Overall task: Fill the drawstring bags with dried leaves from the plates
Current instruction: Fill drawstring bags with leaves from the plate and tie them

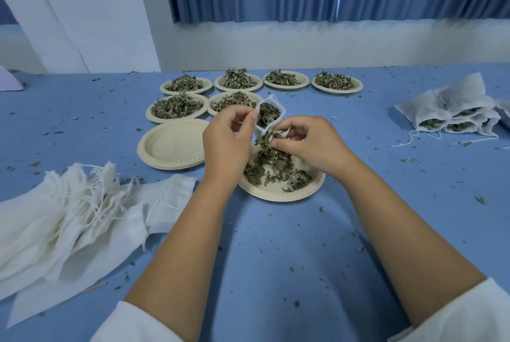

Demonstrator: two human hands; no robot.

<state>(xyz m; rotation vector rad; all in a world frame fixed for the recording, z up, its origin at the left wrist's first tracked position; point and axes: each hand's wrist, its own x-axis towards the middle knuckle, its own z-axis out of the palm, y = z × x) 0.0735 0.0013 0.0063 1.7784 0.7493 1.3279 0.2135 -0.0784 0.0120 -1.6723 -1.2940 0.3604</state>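
Your left hand (226,145) pinches the rim of the bag (269,116) between thumb and fingers, holding its mouth open and turned toward you just above the far edge of the plate (278,196). Leaves already show inside it. Your right hand (309,145) grips a clump (271,138) of leaves with curled fingertips right at the bag's mouth. More leaves hang below it, down to the heap (276,173) on the plate. That plate sits on the blue table (276,245), under both hands.

Just left of the plate lies a stack of plates (171,145). Beyond the plate stand six full plates (176,108) in two rows. Well left of the plate and nearer you is a pile of flat bags (69,217) with loose strings. Well right of the plate and farther back are filled bags (452,112), stacked on their sides. Leaf crumbs lie scattered over the table all round the plate.
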